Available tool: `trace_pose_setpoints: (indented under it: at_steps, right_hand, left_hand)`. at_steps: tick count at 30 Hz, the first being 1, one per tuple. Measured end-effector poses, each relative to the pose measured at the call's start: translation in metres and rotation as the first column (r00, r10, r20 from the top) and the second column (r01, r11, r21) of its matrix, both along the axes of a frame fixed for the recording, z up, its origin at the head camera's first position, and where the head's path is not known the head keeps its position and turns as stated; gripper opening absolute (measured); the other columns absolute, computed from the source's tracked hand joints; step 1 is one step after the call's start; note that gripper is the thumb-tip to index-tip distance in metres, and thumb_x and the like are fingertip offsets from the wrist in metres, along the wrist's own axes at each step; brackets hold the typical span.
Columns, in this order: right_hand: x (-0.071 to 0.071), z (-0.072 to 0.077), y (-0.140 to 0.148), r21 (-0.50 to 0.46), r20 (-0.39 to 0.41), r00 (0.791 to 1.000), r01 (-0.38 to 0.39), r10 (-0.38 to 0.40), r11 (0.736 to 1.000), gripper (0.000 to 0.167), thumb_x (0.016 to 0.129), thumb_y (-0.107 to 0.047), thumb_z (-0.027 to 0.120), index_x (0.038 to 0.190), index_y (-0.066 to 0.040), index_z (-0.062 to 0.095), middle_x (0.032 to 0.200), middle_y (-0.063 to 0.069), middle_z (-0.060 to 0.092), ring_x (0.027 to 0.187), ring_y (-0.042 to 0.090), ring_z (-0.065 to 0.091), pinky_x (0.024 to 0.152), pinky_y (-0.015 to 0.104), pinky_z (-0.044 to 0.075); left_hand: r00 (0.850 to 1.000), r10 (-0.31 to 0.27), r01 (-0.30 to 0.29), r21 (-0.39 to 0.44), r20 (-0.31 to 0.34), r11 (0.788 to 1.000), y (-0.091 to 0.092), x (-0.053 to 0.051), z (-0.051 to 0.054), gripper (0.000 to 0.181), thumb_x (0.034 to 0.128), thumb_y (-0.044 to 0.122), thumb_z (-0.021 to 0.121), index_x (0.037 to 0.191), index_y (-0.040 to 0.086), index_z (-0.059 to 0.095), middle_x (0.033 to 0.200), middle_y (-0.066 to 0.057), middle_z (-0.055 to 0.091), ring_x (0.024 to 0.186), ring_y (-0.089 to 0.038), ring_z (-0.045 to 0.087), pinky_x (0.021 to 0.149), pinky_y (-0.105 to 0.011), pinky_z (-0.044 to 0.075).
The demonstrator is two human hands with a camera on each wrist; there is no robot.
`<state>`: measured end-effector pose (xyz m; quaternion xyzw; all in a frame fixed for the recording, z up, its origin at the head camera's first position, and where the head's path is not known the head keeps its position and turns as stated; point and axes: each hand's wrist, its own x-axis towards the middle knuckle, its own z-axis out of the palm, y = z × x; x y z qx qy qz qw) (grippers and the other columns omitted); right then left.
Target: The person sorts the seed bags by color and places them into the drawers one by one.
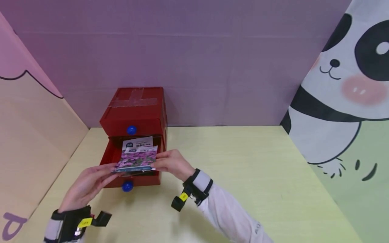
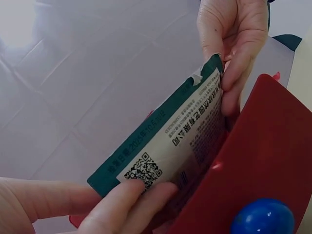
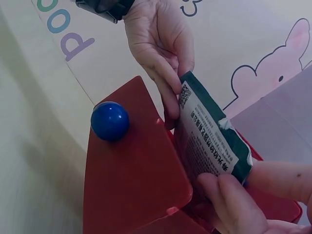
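A seed packet (image 1: 138, 158) with purple flowers on its front is held tilted over the open lower drawer (image 1: 144, 181) of a red box. My left hand (image 1: 91, 184) pinches its near left corner, thumb on one face and fingers on the other. On the near right corner, my right hand (image 1: 174, 163) pinches the packet likewise. Both wrist views show the packet's back (image 2: 195, 131), with a green edge, printed text and a QR code. The packet's lower part dips behind the drawer front in those views. Behind it, another white-topped packet (image 1: 146, 140) shows in the drawer.
The red two-drawer box (image 1: 133, 113) stands against the purple backdrop, its upper drawer closed and tape across its top. Blue round knobs (image 1: 131, 130) sit on the drawer fronts. Pale tabletop (image 1: 243, 168) extends to the right; a panda-printed panel (image 1: 340, 94) borders that side.
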<state>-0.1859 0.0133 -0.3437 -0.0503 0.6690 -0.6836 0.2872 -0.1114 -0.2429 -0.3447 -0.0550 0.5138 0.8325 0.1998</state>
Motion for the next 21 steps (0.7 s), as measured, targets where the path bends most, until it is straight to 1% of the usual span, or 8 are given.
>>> trace_pose_setpoints:
  at_steps: [3,5,9,11,12,15,18,21]
  right_hand:
    - [-0.001,-0.002,-0.002,0.005,-0.001,1.0,0.015,-0.015,1.0,0.038,0.083,-0.002,0.064,0.118,0.009,0.055,0.101,0.019,0.066,0.085,0.022,0.067,0.082,0.031,0.053]
    - [-0.001,-0.003,-0.003,-0.001,-0.01,1.0,0.02,-0.02,1.0,0.037,0.084,-0.002,0.063,0.118,0.01,0.055,0.103,0.019,0.066,0.087,0.022,0.067,0.084,0.032,0.052]
    - [-0.002,-0.004,-0.005,-0.032,-0.012,1.0,0.025,-0.026,0.999,0.036,0.087,-0.004,0.06,0.119,0.01,0.054,0.107,0.019,0.063,0.092,0.021,0.065,0.088,0.033,0.05]
    - [-0.002,-0.004,-0.006,-0.041,-0.005,1.0,0.026,-0.026,0.999,0.036,0.088,-0.008,0.059,0.12,0.009,0.054,0.11,0.018,0.063,0.094,0.02,0.063,0.09,0.033,0.049]
    - [-0.003,-0.004,-0.007,-0.037,-0.001,1.0,0.028,-0.028,0.999,0.037,0.089,-0.009,0.059,0.121,0.008,0.053,0.111,0.017,0.062,0.096,0.02,0.063,0.092,0.033,0.048]
    - [-0.004,-0.004,-0.01,-0.052,0.009,1.0,0.031,-0.03,0.998,0.037,0.091,-0.013,0.056,0.123,0.007,0.052,0.116,0.015,0.059,0.101,0.019,0.059,0.098,0.035,0.044]
    - [-0.004,-0.005,-0.013,-0.13,0.026,1.0,0.02,-0.017,0.991,0.036,0.094,-0.013,0.05,0.122,0.01,0.052,0.12,0.019,0.056,0.109,0.022,0.055,0.104,0.038,0.038]
    - [-0.004,-0.005,-0.016,-0.216,0.053,0.998,-0.01,0.021,0.976,0.038,0.098,-0.015,0.043,0.122,0.014,0.048,0.126,0.023,0.051,0.125,0.029,0.044,0.109,0.042,0.029]
  left_hand:
    - [1.0,-0.004,0.004,-0.017,0.0,1.0,0.0,-0.001,0.001,0.027,0.0941,0.008,0.048,0.103,0.022,0.069,0.107,0.001,0.065,0.101,-0.013,0.063,0.084,-0.021,0.05]
    - [0.999,0.027,-0.026,-0.055,0.023,0.998,-0.001,-0.004,-0.001,0.027,0.0903,0.011,0.056,0.113,0.022,0.065,0.105,0.003,0.065,0.099,-0.012,0.064,0.085,-0.022,0.05]
    - [0.993,0.101,-0.095,-0.079,0.066,0.992,-0.003,-0.009,-0.003,0.025,0.0853,0.015,0.064,0.109,0.02,0.066,0.1,0.005,0.064,0.094,-0.012,0.065,0.085,-0.024,0.051]
    - [0.99,0.123,-0.117,-0.084,0.072,0.99,-0.002,-0.01,-0.002,0.04,0.0868,0.017,0.062,0.126,0.013,0.054,0.098,0.005,0.064,0.093,-0.012,0.065,0.085,-0.024,0.051]
    - [0.989,0.127,-0.122,-0.074,0.075,0.99,-0.002,-0.01,-0.002,0.028,0.0893,0.017,0.059,0.117,0.013,0.059,0.098,0.004,0.064,0.092,-0.012,0.065,0.084,-0.024,0.051]
    - [0.992,0.114,-0.108,-0.099,0.054,0.989,0.0,-0.012,-0.002,0.05,0.0944,0.021,0.05,0.139,0.005,0.032,0.099,0.006,0.063,0.092,-0.009,0.064,0.085,-0.023,0.051]
    - [0.996,0.092,-0.088,-0.192,0.015,0.978,0.002,-0.014,-0.003,0.062,0.0964,0.028,0.044,0.144,0.001,0.014,0.117,-0.002,0.055,0.094,-0.003,0.06,0.087,-0.021,0.05]
    - [0.999,0.05,-0.052,-0.287,-0.017,0.956,0.006,-0.016,-0.002,0.072,0.0981,0.034,0.036,0.145,-0.002,-0.004,0.144,-0.02,0.027,0.118,-0.013,0.047,0.095,-0.022,0.043]
